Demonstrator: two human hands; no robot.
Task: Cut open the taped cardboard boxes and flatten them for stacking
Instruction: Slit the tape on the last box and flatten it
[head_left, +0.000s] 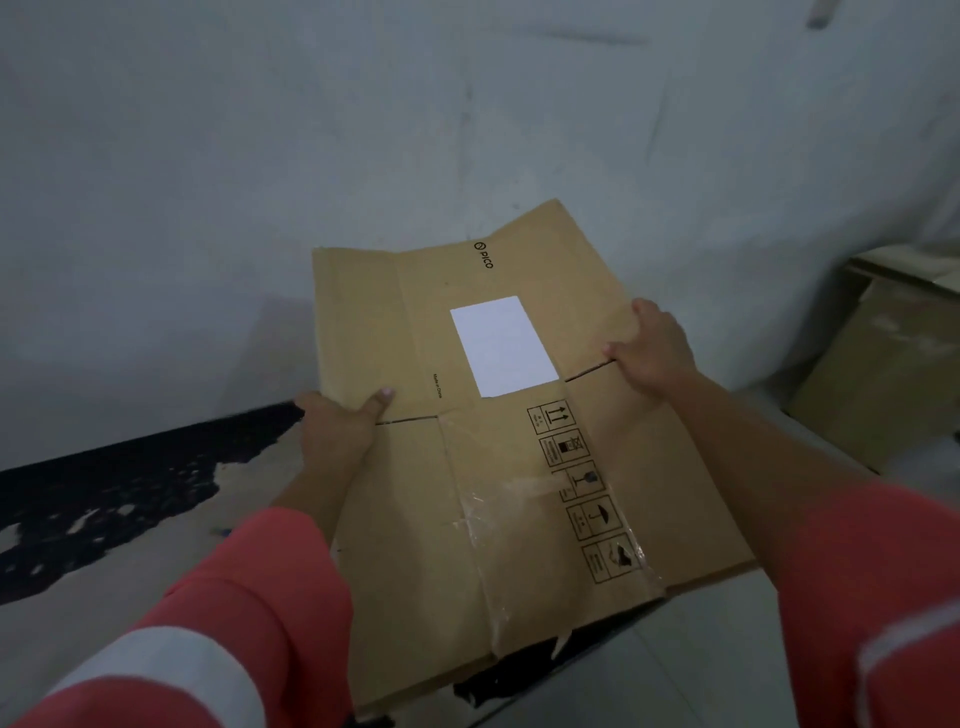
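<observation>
To the left of the left hand, a dark patch (130, 488) spreads over the pale floor (78, 623) at the foot of a grey wall (260, 156). The left hand (337, 426), coming out of a coral sleeve (249, 597) with a white band, grips the left edge of the flattened cardboard box (519, 441). Its thumb is pressed on top beside a flap slit and its other fingers are hidden under the board. The box spans the space between the two hands and is held flat and raised off the floor, tilting away from the person. Between the hands, a white label (504, 345) sits on its upper face, with a printed logo (484, 255) beyond it near the far edge. Nearer the person, a strip of clear tape (485, 525) crosses a seam, next to a column of five printed handling symbols (584, 488). The right hand (654, 348) clasps the right edge at another flap slit, with the thumb on top and the fingers curled round the edge. The hands are well apart, each clamped on its own side of the box. To the right of the right hand, past the right sleeve (883, 597), a second cardboard box (878, 374) stands on the floor, partly cut off by the frame. In all there are two hands, one flattened box, one standing box and one label.
</observation>
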